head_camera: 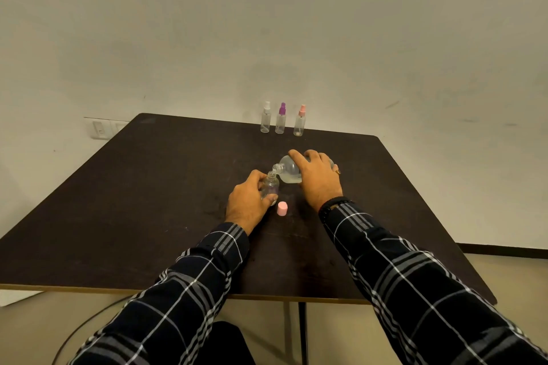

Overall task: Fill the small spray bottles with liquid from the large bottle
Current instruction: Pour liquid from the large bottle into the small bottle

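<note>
Head view, single frame.

Left hand [247, 201]: its fingers [257, 175] curl round a small bottle [270, 187] and grip it. The bottle stands upright near the middle of the desk [148, 201], open at the top, no sprayer on it. I cannot tell whether its base touches the desk.

Right hand [318, 179]: it grips the large bottle [289, 172] from above, fingers wrapped over the body. The bottle is tipped nearly flat, neck pointing left and down at the small bottle's mouth. I cannot tell whether neck and mouth touch. Clear liquid [292, 179] pools along the large bottle's lower side. The level in the small bottle is too faint to read.

Cap [282, 208]: pink, upright on the desk, just beside the left thumb and nearer me than both bottles.

Far edge of desk: three spray bottles in a row, upright, sprayers on, close together but apart. White-top [266, 118] on the left, purple-top [281, 120] in the middle, pink-top [300, 121] on the right. They are well apart from the hands.

Other: ring [338, 171] and dark bead bracelet [332, 204] on the right hand and wrist; plaid sleeves [415, 290] on both arms. Switch plate [102, 128] on the wall behind the desk's left corner. Cable [89, 323] on the floor under the near edge.
</note>
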